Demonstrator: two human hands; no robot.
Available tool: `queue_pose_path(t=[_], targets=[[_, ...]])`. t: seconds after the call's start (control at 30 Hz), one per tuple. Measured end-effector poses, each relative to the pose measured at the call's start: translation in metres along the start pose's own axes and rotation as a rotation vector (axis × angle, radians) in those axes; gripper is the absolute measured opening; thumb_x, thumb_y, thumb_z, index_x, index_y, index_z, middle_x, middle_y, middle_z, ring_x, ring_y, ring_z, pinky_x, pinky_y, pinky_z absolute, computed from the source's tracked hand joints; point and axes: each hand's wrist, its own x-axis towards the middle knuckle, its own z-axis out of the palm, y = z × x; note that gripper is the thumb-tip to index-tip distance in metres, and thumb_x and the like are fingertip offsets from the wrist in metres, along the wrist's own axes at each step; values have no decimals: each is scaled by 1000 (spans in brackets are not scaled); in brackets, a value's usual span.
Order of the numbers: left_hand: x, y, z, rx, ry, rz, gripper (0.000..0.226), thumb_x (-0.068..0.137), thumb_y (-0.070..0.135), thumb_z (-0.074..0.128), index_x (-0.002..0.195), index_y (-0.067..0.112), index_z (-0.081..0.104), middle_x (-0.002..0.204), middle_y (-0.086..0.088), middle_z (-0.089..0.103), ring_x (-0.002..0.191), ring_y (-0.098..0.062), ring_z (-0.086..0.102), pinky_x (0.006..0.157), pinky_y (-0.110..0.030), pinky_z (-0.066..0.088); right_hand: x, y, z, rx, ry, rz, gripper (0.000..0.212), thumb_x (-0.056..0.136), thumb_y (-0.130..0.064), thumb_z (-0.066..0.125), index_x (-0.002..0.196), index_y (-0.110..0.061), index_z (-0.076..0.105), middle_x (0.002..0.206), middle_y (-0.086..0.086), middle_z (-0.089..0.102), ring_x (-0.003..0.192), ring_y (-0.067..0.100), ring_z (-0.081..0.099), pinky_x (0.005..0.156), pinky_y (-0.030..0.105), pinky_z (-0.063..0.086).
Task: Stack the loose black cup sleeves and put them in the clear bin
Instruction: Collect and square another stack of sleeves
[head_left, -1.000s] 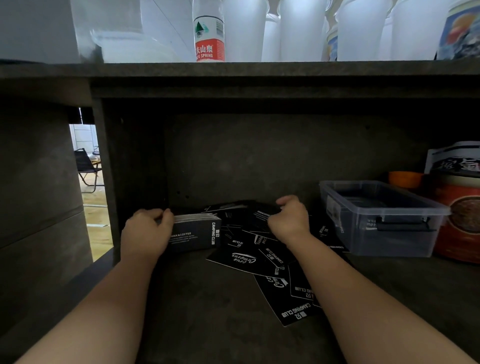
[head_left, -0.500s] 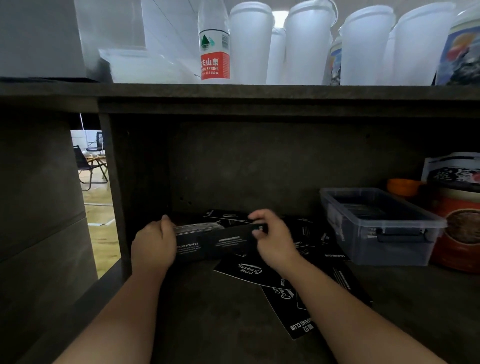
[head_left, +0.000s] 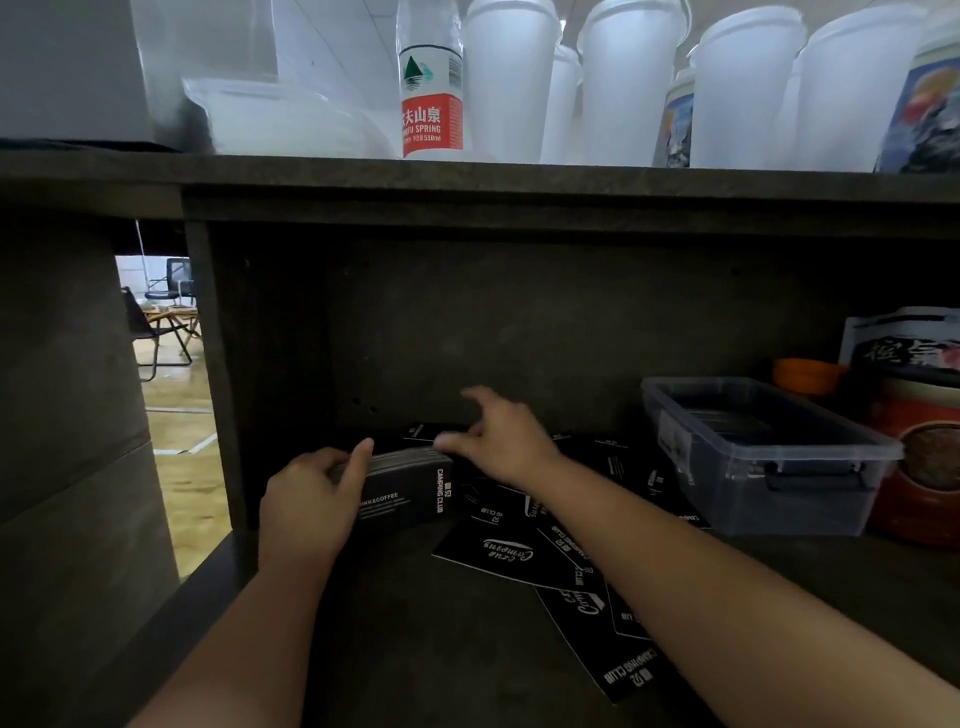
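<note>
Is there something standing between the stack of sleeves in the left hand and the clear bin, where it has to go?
Nothing upright. Between the stack in the left hand and the clear bin are only the right hand and flat loose sleeves; the bin has no lid.

The shelf bay is walled by a dark side panel (head_left: 218, 374) on the left and a back panel (head_left: 519, 332) behind, with the upper shelf board (head_left: 467, 182) low overhead, so entry is only from the front. The bare shelf floor (head_left: 405, 634) in front lies open, while loose black cup sleeves (head_left: 511, 553) litter the middle. On the right the clear bin (head_left: 763, 457) stands open-topped, seemingly with headroom above, crowded on its far side by a red tub (head_left: 924, 467).
</note>
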Motion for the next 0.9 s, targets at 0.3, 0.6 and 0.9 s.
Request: queue_pose_path(t=[0.3, 0.6, 0.9], targets=[[3, 1, 4, 91, 37, 1, 39, 97, 46, 42, 89, 18, 68, 72, 1, 61, 68, -15, 59, 63, -32, 50, 69, 63, 13, -299, -273, 67, 62, 88, -47, 62, 138, -14, 46, 141, 10, 50, 128, 27, 48, 106, 34, 40], [6, 1, 6, 135, 31, -27, 38, 98, 47, 43, 94, 18, 69, 77, 0, 63, 70, -14, 58, 59, -28, 40, 89, 56, 5, -240, -139, 5, 64, 78, -40, 75, 132, -15, 51, 133, 9, 56, 119, 26, 55, 101, 32, 44], [5, 1, 4, 97, 29, -17, 37, 100, 41, 42, 90, 16, 68, 68, 3, 58, 63, -8, 52, 54, -25, 33, 2, 51, -52, 392, 267, -63, 36, 76, 6, 69, 87, -27, 61, 97, -9, 63, 91, 7, 58, 74, 0, 36]])
